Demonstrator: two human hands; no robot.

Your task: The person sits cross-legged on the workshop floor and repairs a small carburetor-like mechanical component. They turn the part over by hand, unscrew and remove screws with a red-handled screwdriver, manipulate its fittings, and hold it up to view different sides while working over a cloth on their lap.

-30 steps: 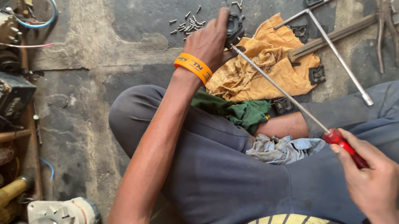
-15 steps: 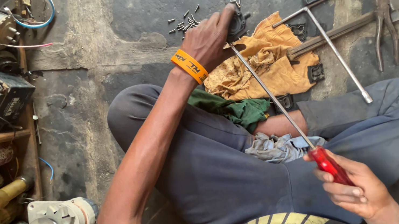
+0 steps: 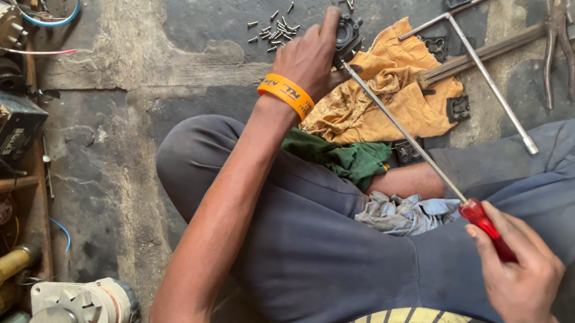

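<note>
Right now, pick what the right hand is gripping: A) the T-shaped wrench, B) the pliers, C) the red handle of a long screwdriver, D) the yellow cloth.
C: the right hand closes around the red handle of the long screwdriver, whose shaft runs up to the small black part held by the left hand; the pliers lie untouched on the floor.

Scattered small dark screws [image 3: 276, 28] lay on the stained concrete floor [image 3: 198, 12]. Worn steel pliers [image 3: 557, 39] rested beside a long T-shaped metal wrench [image 3: 484, 71] and a crumpled yellow cloth [image 3: 400, 86].
</note>
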